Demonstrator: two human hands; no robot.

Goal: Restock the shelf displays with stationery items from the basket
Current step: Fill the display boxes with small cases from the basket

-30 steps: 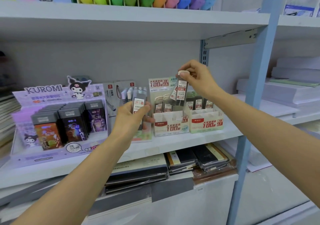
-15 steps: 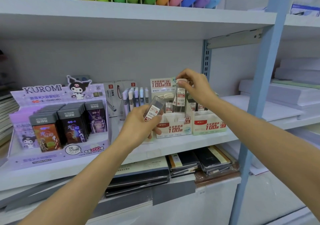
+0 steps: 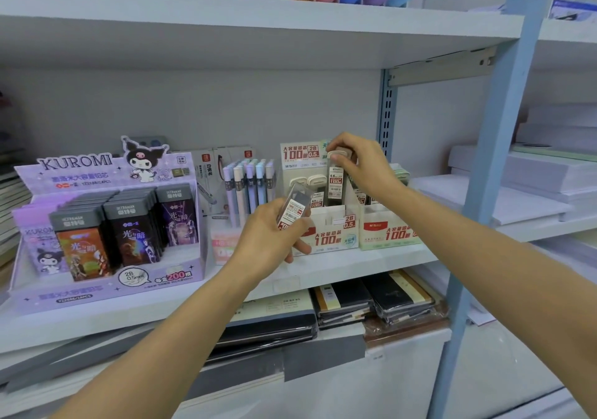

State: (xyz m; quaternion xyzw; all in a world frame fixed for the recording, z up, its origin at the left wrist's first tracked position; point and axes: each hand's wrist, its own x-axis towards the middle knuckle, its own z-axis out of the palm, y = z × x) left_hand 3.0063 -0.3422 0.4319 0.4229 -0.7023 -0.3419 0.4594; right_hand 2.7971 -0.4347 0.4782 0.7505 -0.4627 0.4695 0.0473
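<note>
1. pinching its cap, right hand (image 3: 365, 166) holds a lead case (image 3: 336, 182) upright at the white display box (image 3: 329, 231) mouth, likely to slot straight in.
2. left hand (image 3: 268, 244) grips a spare case (image 3: 292, 210), tilted, at the box's near side, probably next.

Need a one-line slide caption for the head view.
Right hand holds a lead refill case upright at the white display box; left hand grips a second case in front.

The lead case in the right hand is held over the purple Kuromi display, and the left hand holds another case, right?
No: the head view shows the right hand holding its lead case over the white 2B 0.5 box, not the Kuromi display. The left hand holds another case.
</note>
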